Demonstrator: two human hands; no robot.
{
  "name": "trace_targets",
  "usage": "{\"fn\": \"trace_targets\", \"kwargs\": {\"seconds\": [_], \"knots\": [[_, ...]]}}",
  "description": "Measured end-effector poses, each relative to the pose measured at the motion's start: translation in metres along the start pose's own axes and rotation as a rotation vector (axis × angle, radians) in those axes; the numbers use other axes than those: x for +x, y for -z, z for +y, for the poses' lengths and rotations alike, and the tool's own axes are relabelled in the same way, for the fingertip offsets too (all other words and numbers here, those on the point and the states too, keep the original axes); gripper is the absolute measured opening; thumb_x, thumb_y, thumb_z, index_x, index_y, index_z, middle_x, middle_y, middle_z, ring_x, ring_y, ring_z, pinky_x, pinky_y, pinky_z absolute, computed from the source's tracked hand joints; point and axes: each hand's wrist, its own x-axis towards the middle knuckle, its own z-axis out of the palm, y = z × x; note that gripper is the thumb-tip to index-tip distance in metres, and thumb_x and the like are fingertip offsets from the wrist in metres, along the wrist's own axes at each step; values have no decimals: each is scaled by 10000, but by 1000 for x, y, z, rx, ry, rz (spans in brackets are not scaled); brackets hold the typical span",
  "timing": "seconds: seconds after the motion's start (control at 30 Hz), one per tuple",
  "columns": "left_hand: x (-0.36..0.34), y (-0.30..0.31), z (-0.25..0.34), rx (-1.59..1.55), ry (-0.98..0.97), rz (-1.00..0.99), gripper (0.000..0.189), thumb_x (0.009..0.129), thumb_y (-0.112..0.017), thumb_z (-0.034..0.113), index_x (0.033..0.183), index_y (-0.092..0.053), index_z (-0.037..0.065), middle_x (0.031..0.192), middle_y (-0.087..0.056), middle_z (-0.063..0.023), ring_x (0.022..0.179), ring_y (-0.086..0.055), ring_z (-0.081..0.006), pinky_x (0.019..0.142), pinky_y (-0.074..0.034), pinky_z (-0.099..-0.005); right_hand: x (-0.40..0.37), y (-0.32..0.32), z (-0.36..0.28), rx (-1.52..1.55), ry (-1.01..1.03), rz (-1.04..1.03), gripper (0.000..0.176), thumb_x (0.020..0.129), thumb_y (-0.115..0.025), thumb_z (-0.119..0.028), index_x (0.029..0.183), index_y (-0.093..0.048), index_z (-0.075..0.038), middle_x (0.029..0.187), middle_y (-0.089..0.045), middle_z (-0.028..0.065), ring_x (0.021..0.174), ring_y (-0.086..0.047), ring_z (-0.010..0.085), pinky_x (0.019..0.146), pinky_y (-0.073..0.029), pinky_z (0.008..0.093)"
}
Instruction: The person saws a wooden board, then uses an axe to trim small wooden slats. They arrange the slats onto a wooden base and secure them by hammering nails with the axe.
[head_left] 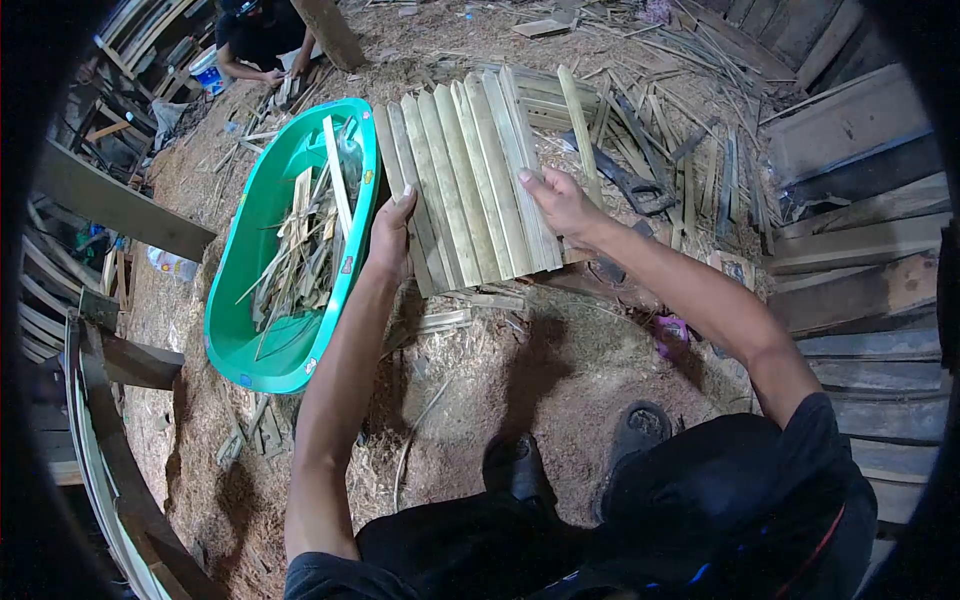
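Observation:
A flat fan of several pale bamboo slats [468,180] is held up in front of me, side by side like a panel. My left hand [391,236] grips its left lower edge, thumb on the front face. My right hand [562,203] grips the right edge, fingers curled over the outer slat. The slats hang above the sawdust-covered ground [520,370], just right of a green plastic tub [245,330].
The green tub holds bamboo scraps [300,255]. More loose slats [640,120] lie scattered behind. Wooden planks [860,250] stack on the right, curved frames [95,440] on the left. Another person [262,40] crouches at the top left. My shoes [515,465] rest on the ground below.

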Motion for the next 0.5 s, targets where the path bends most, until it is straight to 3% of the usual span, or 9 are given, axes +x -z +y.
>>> {"fn": "trace_targets", "kwargs": {"seconds": [0.07,0.17,0.33,0.47,0.5], "knots": [[-3,-6,2,-38,-1,16,412,1007,-490,357,1220,-553,11,1111,-656,-102,973,-665,-198,849,-556,-366,5,5,8,-67,6,-11,430,1037,-468,-391,1109,-619,6,878,-627,26,780,-553,72,712,-485,248],[-1,-5,2,-64,-3,2,403,1004,-500,353,1210,-562,13,1100,-659,-105,938,-674,-197,825,-565,-357,11,11,11,-98,-36,-56,418,1036,-478,-373,1212,-557,-2,985,-648,29,876,-602,62,752,-514,228],[4,-18,18,-67,72,105,416,999,-503,339,1229,-562,-3,1132,-658,-144,961,-681,-239,857,-562,-379,26,9,0,-36,-80,-33,419,1033,-486,-360,1226,-553,6,1085,-644,82,982,-603,119,871,-502,293],[29,-4,13,-72,75,74,460,990,-512,346,1260,-544,-25,1162,-651,-167,996,-675,-262,888,-553,-405,43,13,0,54,-141,-38,416,1030,-493,-342,1247,-546,10,1175,-627,123,1080,-588,165,962,-472,351],[31,-3,13,-63,81,75,472,988,-514,349,1269,-537,-29,1166,-650,-171,1003,-673,-266,895,-551,-410,45,13,0,73,-147,-19,405,1029,-498,-337,1215,-557,18,1136,-629,121,1043,-588,165,934,-474,345]]}}
